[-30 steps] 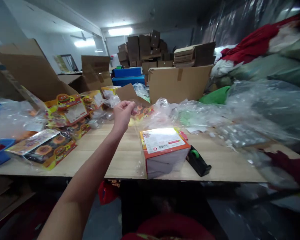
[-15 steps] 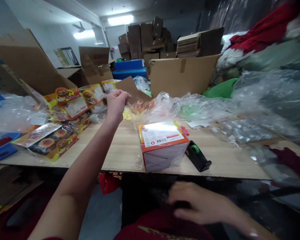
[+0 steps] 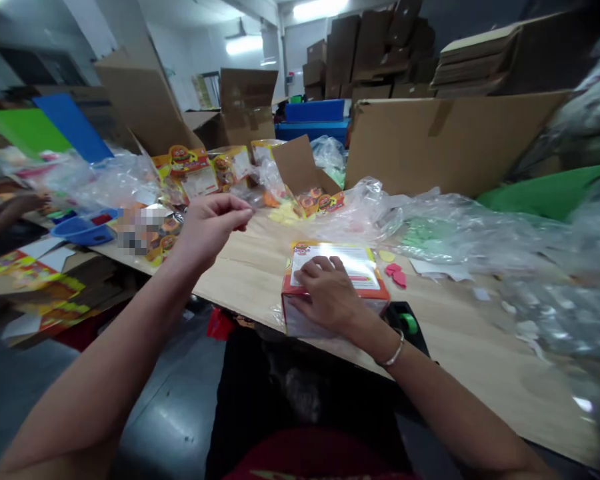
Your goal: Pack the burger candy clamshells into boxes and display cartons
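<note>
My left hand (image 3: 215, 227) is raised over the left part of the table, thumb and fingertips pinched together. Whatever sits in that pinch, if anything, is too fine to make out. On the near edge of the table stands an orange and white printed box (image 3: 350, 267) with a white label on top. My right hand (image 3: 330, 293) lies on this box, fingers spread over the label and thumb at its front edge. Partly hidden behind my right wrist is a black tape dispenser (image 3: 410, 327) with a green core.
Small pink pieces (image 3: 396, 275) lie beyond the box. Clear plastic bags (image 3: 440, 227) cover the back and right. Burger-printed packages (image 3: 185, 170) stand back left, near a blue basin (image 3: 83, 230). A large cardboard box (image 3: 460, 147) rises behind. Another person's arm (image 3: 10, 213) shows far left.
My right hand has come up from below the table edge onto the box. My left hand stays raised and pinched. The view has swung to the left.
</note>
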The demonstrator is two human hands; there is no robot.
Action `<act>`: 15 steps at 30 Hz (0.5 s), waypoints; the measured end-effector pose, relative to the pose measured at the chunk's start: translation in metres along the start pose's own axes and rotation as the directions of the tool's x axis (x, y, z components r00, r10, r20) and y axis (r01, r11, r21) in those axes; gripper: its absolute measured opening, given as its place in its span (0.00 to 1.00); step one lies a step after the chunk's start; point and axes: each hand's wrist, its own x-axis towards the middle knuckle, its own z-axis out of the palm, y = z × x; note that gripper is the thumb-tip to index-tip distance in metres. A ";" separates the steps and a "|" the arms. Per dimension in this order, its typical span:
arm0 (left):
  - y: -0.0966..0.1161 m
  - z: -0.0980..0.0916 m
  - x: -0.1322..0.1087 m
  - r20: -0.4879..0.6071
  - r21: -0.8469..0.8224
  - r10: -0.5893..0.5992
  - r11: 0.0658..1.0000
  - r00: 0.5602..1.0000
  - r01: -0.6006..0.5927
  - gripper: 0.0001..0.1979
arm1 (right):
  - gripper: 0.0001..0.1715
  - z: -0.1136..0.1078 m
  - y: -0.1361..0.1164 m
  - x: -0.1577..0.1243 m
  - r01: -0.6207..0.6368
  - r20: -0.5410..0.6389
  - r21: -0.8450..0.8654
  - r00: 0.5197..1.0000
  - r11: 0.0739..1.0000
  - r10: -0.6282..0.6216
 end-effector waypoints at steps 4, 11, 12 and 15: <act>0.009 -0.008 -0.048 0.031 0.129 -0.062 0.990 0.998 0.058 0.05 | 0.21 0.006 0.012 -0.005 0.005 0.031 0.017 0.999 1.000 -0.005; 0.004 -0.019 -0.096 0.175 0.165 -0.136 0.980 0.975 0.107 0.08 | 0.16 0.025 0.020 -0.017 0.060 -0.119 0.092 0.992 0.994 -0.049; -0.001 -0.022 -0.100 0.215 0.165 -0.150 0.979 0.965 0.116 0.09 | 0.14 0.027 0.022 -0.019 0.077 -0.132 0.103 0.989 0.992 -0.063; -0.019 -0.031 -0.113 0.304 0.178 -0.147 0.979 0.941 0.096 0.08 | 0.14 0.034 0.026 -0.022 0.081 -0.146 0.147 0.987 0.986 -0.059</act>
